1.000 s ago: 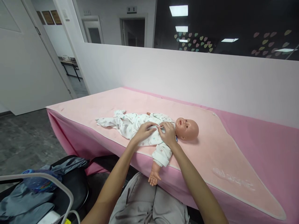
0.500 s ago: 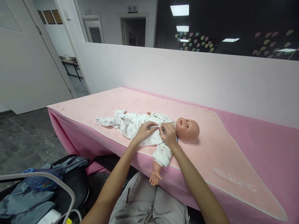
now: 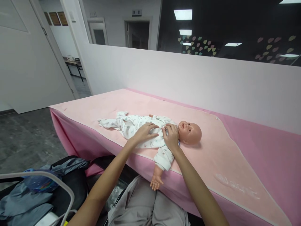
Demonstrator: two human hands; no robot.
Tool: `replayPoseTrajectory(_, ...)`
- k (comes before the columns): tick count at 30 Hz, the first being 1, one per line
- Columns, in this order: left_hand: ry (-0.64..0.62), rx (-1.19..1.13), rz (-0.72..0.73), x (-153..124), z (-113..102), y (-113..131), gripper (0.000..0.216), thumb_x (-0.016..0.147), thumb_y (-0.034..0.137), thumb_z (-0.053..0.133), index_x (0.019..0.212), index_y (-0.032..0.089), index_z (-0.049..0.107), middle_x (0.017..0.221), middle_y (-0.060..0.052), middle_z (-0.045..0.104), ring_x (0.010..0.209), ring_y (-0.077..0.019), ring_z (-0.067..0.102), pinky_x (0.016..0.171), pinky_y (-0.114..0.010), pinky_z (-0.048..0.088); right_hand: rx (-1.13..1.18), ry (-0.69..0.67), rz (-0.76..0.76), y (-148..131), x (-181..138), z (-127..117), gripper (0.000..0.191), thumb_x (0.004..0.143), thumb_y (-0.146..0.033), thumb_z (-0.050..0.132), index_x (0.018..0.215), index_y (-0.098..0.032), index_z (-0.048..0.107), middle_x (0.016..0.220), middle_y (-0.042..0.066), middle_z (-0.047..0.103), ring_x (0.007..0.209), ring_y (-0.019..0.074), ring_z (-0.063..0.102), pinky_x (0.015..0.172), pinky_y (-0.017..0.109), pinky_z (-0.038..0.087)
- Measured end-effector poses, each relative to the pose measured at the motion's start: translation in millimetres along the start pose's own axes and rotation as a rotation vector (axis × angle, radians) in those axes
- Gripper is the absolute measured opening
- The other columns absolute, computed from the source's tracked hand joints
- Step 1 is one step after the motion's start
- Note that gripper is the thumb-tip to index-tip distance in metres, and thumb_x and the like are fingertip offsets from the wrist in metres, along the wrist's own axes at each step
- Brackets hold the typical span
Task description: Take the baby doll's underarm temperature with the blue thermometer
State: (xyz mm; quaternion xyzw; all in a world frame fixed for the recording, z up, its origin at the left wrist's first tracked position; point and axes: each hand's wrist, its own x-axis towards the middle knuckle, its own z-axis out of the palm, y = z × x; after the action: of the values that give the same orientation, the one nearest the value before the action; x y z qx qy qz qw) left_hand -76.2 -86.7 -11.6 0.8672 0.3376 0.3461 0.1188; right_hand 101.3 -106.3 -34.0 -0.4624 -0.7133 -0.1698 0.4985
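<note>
A baby doll (image 3: 190, 133) lies on its back on the pink-covered table, its head to the right. It wears a white printed onesie (image 3: 150, 143), whose front my hands are on. My left hand (image 3: 144, 133) rests over the middle of the onesie, fingers stretched and thumb apart, holding nothing that I can see. At the chest, close to the doll's chin, my right hand (image 3: 171, 134) has its fingers bent in a pinch on what looks like a thin white tie string (image 3: 161, 128), partly hidden by the fingertips. The doll's near arm (image 3: 157, 178) hangs over the table's front edge.
The table's pink cover (image 3: 235, 163) extends to the right and left of the doll. A low white wall (image 3: 188, 81) runs behind it. A black chair (image 3: 75, 185) with grey cloth and a blue plastic item stands at lower left, near a pale curved tube (image 3: 67, 188).
My left hand has let go of the white string and its fingers have spread, shifting slightly left. My right hand stays at the chest. The view has tilted slightly.
</note>
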Motion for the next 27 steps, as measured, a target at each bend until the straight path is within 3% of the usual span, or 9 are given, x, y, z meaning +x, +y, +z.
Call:
replayPoseTrajectory(3,0.01,0.004,-0.064,-10.4,-10.6,-14.3,0.04,0.071,0.047,0.063,0.103,0.023,0.061,0.107,-0.005,0.061,0.103,-0.024,0.053,0.09,-0.037,0.041,-0.013,-0.004,0.008,0.7,-0.6,0.6,0.009,0.084,-0.022,0.05,0.078,-0.02,0.056,0.089,0.006,0.06,0.087,0.0194,0.05,0.08,0.033,0.04)
replayPoseTrajectory(7,0.053,-0.132,-0.152,-26.1,-17.0,-27.8,0.031,0.073,0.043,0.06,0.097,0.024,0.062,0.108,-0.003,0.062,0.105,-0.0223,0.054,0.092,-0.035,0.041,-0.015,-0.004,0.01,0.2,-0.7,0.8,0.009,0.084,-0.023,0.05,0.079,-0.02,0.056,0.089,0.006,0.06,0.086,0.0198,0.05,0.079,0.033,0.04)
replayPoseTrajectory(14,0.105,-0.282,-0.262,-33.4,-13.3,-28.0,0.021,0.078,0.034,0.05,0.088,0.021,0.064,0.108,-0.006,0.063,0.105,-0.0229,0.054,0.093,-0.037,0.041,0.011,-0.017,0.026,0.3,-0.2,-0.1,0.01,0.085,-0.023,0.049,0.079,-0.021,0.056,0.087,0.006,0.06,0.085,0.0207,0.05,0.078,0.034,0.039)
replayPoseTrajectory(18,0.148,-0.256,-0.266,-33.6,-12.0,-26.0,0.02,0.079,0.034,0.05,0.088,0.021,0.063,0.104,-0.004,0.063,0.101,-0.0219,0.055,0.089,-0.033,0.042,0.006,-0.028,0.017,0.8,0.0,0.2,0.01,0.085,-0.024,0.049,0.079,-0.021,0.056,0.085,0.006,0.06,0.083,0.0204,0.05,0.076,0.034,0.039)
replayPoseTrajectory(23,0.137,-0.16,-0.292,-30.9,-13.3,-24.0,0.026,0.084,0.04,0.042,0.089,0.022,0.061,0.088,-0.001,0.065,0.08,-0.0188,0.058,0.072,-0.029,0.043,-0.001,-0.046,0.02,1.6,-0.5,0.8,0.008,0.084,-0.023,0.05,0.079,-0.02,0.056,0.084,0.005,0.06,0.082,0.0198,0.051,0.076,0.033,0.039)
replayPoseTrajectory(27,0.109,-0.107,-0.24,-24.8,-11.4,-25.8,0.029,0.086,0.04,0.04,0.088,0.021,0.061,0.089,-0.002,0.065,0.083,-0.0196,0.057,0.075,-0.03,0.042,0.006,-0.068,-0.032,2.2,-0.8,1.4,0.005,0.081,-0.024,0.055,0.081,-0.02,0.058,0.093,0.006,0.062,0.089,0.0209,0.052,0.079,0.035,0.038)
